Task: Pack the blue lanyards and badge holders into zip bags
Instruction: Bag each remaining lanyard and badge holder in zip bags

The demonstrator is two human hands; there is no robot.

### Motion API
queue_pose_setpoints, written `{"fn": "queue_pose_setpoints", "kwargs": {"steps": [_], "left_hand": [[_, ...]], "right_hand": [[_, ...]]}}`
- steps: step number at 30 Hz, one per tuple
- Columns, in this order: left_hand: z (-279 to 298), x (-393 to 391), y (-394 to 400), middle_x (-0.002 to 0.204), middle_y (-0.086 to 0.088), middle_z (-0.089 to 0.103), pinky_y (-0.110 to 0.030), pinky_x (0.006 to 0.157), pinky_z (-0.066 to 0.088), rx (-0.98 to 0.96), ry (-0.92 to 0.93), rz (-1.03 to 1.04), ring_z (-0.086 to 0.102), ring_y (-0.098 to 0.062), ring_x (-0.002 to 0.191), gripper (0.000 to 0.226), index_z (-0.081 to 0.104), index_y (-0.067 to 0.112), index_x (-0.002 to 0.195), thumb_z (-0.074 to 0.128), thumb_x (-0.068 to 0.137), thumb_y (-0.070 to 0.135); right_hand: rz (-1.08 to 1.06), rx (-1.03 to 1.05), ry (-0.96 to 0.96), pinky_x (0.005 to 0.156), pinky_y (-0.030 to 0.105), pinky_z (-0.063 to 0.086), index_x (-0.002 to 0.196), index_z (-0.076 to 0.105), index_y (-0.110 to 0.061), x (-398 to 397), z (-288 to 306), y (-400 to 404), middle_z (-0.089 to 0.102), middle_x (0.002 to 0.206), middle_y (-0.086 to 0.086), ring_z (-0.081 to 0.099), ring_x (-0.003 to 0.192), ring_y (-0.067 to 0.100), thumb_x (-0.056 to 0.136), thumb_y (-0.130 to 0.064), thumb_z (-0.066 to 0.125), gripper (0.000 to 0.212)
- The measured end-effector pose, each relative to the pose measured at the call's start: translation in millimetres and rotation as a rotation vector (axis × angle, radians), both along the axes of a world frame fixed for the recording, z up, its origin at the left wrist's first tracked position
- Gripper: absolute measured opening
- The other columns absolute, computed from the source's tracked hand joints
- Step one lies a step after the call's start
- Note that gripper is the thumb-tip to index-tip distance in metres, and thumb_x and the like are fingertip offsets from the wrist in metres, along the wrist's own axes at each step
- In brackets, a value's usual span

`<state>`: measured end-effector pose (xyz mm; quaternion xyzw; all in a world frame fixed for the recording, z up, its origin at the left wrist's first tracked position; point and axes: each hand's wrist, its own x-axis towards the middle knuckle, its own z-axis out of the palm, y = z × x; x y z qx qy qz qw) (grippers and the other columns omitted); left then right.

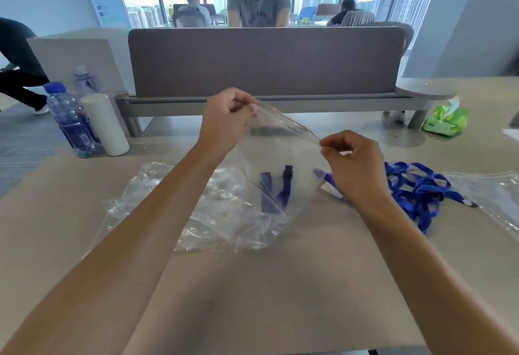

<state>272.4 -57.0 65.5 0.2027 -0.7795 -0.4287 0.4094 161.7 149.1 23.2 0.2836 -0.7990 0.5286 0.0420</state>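
Clear plastic zip bag (280, 158) is being held above the beige counter (252, 284), its mouth pinched by the left hand (224, 121) and right hand (354, 163); the grip is best kept at the seal while blue lanyards (412, 186) are waiting beside.

Left hand (224, 119) and right hand (354, 163) pinching a clear zip bag (280, 163) above the worktop (252, 284), blue lanyards (415, 189) beside

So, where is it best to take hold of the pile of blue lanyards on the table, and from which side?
Pinch a raised loop at the top of the blue lanyards, coming from above with the right hand. The straps lie tangled and flat on the table, so an upstanding loop probably offers the easiest grip.
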Motion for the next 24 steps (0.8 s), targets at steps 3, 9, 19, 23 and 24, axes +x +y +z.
{"fn": "queue_pose_setpoints", "kwargs": {"steps": [3, 9, 19, 23, 24], "left_hand": [[14, -8, 7, 0.089, -0.002, 0.075, -0.016, 0.064, 0.050, -0.007, 0.072, 0.003, 0.066, -0.007, 0.076, 0.008, 0.069, 0.019, 0.094, 0.065, 0.094, 0.012], [35, -16, 20, 0.081, -0.001, 0.076, -0.020, 0.066, 0.053, 0.039, 0.196, -0.006, 0.065, 0.000, 0.067, 0.006, 0.070, 0.012, 0.094, 0.066, 0.092, 0.007], [64, -33, 56, 0.078, -0.002, 0.077, -0.022, 0.069, 0.053, 0.046, 0.261, -0.097, 0.068, -0.006, 0.071, 0.005, 0.073, 0.011, 0.092, 0.070, 0.090, 0.008], [71, -44, 81, 0.080, 0.002, 0.077, -0.024, 0.078, 0.056, -0.037, 0.217, -0.182, 0.073, -0.010, 0.079, 0.006, 0.076, 0.015, 0.092, 0.074, 0.087, 0.011], [73, -46, 85, 0.080, 0.002, 0.077, -0.026, 0.079, 0.056, -0.051, 0.211, -0.204, 0.074, -0.012, 0.081, 0.006, 0.076, 0.016, 0.092, 0.075, 0.087, 0.011]], "right_hand": [[-0.039, -0.073, 0.024, 0.075, 0.023, 0.056, 0.107, 0.071, -0.027, -10, 24, 8, 0.069, 0.095, -0.016, 0.067, 0.080, 0.007, 0.097, -0.018, 0.067, 0.015], [-0.040, -0.143, 0.070, 0.068, 0.023, 0.051, 0.105, 0.069, -0.027, -24, 61, 20, 0.071, 0.094, -0.013, 0.070, 0.081, 0.013, 0.094, -0.021, 0.070, 0.012], [-0.083, -0.145, 0.252, 0.076, 0.021, 0.050, 0.113, 0.072, -0.030, -30, 99, 36, 0.071, 0.105, -0.017, 0.063, 0.078, -0.001, 0.091, -0.030, 0.074, 0.023], [0.010, -0.076, 0.399, 0.072, 0.016, 0.040, 0.118, 0.072, -0.031, -28, 111, 36, 0.067, 0.111, -0.018, 0.051, 0.071, -0.002, 0.089, -0.040, 0.074, 0.030], [0.021, -0.050, 0.420, 0.075, 0.019, 0.039, 0.117, 0.073, -0.030, -30, 114, 36, 0.068, 0.110, -0.017, 0.049, 0.074, -0.001, 0.089, -0.041, 0.075, 0.029]]}}
